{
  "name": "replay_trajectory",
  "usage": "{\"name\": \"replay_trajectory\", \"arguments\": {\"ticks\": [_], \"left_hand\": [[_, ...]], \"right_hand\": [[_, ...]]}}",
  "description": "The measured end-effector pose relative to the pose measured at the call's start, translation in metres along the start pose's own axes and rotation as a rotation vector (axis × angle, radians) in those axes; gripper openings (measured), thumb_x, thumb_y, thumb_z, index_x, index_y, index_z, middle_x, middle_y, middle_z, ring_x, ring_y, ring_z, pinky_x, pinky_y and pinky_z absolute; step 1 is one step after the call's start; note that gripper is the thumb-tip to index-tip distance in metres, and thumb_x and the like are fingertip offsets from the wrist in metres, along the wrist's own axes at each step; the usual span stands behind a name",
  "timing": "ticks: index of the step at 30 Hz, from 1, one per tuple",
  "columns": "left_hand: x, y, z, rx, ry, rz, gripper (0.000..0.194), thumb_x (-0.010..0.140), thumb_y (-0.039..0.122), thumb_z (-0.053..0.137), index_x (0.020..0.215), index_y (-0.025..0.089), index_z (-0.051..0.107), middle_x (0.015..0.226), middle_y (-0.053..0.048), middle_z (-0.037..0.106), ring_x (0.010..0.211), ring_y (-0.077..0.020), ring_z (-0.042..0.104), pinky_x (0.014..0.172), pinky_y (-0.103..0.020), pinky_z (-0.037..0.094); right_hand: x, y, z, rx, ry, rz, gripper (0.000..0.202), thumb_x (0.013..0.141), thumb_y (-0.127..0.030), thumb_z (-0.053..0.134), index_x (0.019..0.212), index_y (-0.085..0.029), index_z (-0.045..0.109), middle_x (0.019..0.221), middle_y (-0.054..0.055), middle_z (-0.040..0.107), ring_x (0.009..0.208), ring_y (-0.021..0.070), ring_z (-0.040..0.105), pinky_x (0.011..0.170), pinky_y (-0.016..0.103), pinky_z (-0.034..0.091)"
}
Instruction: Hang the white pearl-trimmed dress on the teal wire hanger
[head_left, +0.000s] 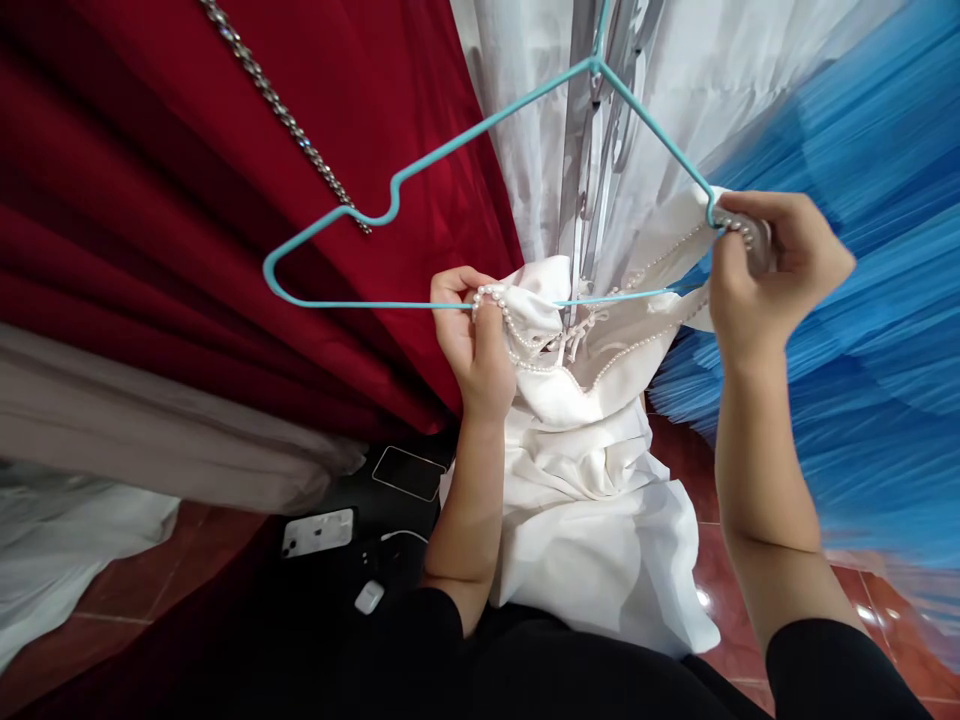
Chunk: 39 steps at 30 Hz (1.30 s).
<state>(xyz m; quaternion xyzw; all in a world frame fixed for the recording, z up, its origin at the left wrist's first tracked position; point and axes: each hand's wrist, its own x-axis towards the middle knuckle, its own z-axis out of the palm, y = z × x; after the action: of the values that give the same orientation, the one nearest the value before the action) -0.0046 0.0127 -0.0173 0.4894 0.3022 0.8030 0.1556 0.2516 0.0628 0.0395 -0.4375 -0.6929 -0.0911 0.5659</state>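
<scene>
A white garment (592, 470) with pearl-bead straps hangs in front of me, partly on a turquoise wire hanger (420, 165). My left hand (472, 335) pinches one pearl strap and a fold of the white cloth just under the hanger's bottom bar. At the hanger's right shoulder, my right hand (772, 265) grips the other pearl strap against the wire. The hanger's hook goes out of view at the top.
A dark red dress (172, 180) with a rhinestone strap hangs at left, blue tulle (862, 300) at right, white fabric (675, 70) behind. Below lie two phones (319, 532) and a small white charger (369, 597) on dark cloth over red floor tiles.
</scene>
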Motion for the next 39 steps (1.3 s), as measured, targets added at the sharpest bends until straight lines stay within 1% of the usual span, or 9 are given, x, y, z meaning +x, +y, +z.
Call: {"name": "replay_trajectory", "arguments": {"ticks": [6,14,17,20,22,25,29,33,39], "left_hand": [[0.007,-0.003,-0.006,0.061,-0.006,0.005,0.023,0.102,0.044,0.062,0.109,0.023,0.055,0.094,-0.001,0.057,0.080,-0.0152,0.055,0.079,-0.028,0.048],[0.012,-0.006,-0.006,0.023,-0.007,0.069,0.020,0.101,0.039,0.066,0.108,0.022,0.058,0.093,-0.001,0.059,0.080,-0.0142,0.056,0.077,-0.026,0.047],[0.011,-0.011,-0.003,0.009,0.008,0.061,0.022,0.100,0.041,0.068,0.107,0.022,0.058,0.093,-0.001,0.059,0.079,-0.0137,0.054,0.077,-0.025,0.046],[0.008,-0.014,0.000,-0.007,0.030,0.033,0.026,0.099,0.043,0.069,0.107,0.022,0.057,0.094,-0.001,0.059,0.080,-0.0139,0.054,0.077,-0.025,0.046],[0.005,-0.015,0.002,-0.017,0.038,-0.013,0.028,0.099,0.045,0.070,0.108,0.022,0.057,0.094,-0.001,0.058,0.081,-0.0142,0.055,0.078,-0.025,0.047],[0.001,-0.014,0.004,-0.007,0.021,-0.108,0.032,0.100,0.050,0.069,0.108,0.023,0.057,0.097,-0.001,0.059,0.083,-0.0145,0.057,0.081,-0.026,0.050],[-0.002,-0.005,0.002,0.033,-0.008,-0.127,0.038,0.101,0.058,0.072,0.107,0.023,0.058,0.096,-0.001,0.057,0.083,-0.0138,0.060,0.080,-0.025,0.051],[-0.013,0.004,-0.010,-0.013,-0.091,-0.161,0.034,0.100,0.049,0.079,0.110,0.022,0.062,0.099,-0.003,0.066,0.091,-0.0166,0.071,0.089,-0.029,0.057],[-0.023,0.001,-0.055,0.284,0.190,-0.102,0.017,0.081,0.015,0.082,0.094,0.015,0.071,0.086,-0.001,0.069,0.077,-0.0119,0.066,0.072,-0.022,0.052]], "right_hand": [[-0.012,-0.014,-0.023,-0.019,-0.395,0.212,0.023,0.098,-0.036,0.067,0.112,-0.023,0.079,0.094,0.007,0.079,0.100,0.0215,0.072,0.085,0.034,0.057],[-0.010,0.023,-0.067,-0.130,-0.498,0.404,0.021,0.086,-0.038,0.072,0.093,-0.020,0.081,0.077,0.004,0.077,0.072,0.0168,0.066,0.071,0.031,0.051],[-0.018,0.023,-0.076,-0.121,-0.558,0.402,0.020,0.083,-0.036,0.070,0.089,-0.022,0.082,0.080,0.004,0.079,0.070,0.0167,0.064,0.072,0.034,0.049],[-0.032,0.001,-0.062,-0.022,-0.524,0.231,0.019,0.082,-0.035,0.069,0.091,-0.026,0.083,0.095,0.004,0.079,0.083,0.0196,0.069,0.079,0.038,0.055],[-0.040,-0.017,-0.041,0.099,-0.356,-0.048,0.017,0.084,-0.033,0.069,0.094,-0.028,0.082,0.101,0.005,0.077,0.091,0.0220,0.072,0.081,0.041,0.058],[-0.045,-0.038,-0.008,0.178,-0.287,-0.276,0.028,0.089,-0.030,0.067,0.115,-0.032,0.078,0.121,0.005,0.077,0.116,0.0269,0.073,0.102,0.049,0.057],[-0.049,-0.052,0.020,0.157,-0.342,-0.198,0.035,0.096,-0.026,0.060,0.129,-0.029,0.071,0.112,0.003,0.081,0.106,0.0237,0.073,0.105,0.047,0.049],[-0.055,-0.056,0.025,0.139,-0.218,-0.191,0.036,0.094,-0.015,0.056,0.121,-0.029,0.075,0.105,0.001,0.081,0.100,0.0218,0.074,0.098,0.044,0.046],[-0.053,-0.055,0.018,0.195,-0.180,-0.202,0.044,0.089,-0.008,0.055,0.119,-0.030,0.077,0.101,-0.001,0.081,0.093,0.0196,0.074,0.095,0.042,0.048]]}}
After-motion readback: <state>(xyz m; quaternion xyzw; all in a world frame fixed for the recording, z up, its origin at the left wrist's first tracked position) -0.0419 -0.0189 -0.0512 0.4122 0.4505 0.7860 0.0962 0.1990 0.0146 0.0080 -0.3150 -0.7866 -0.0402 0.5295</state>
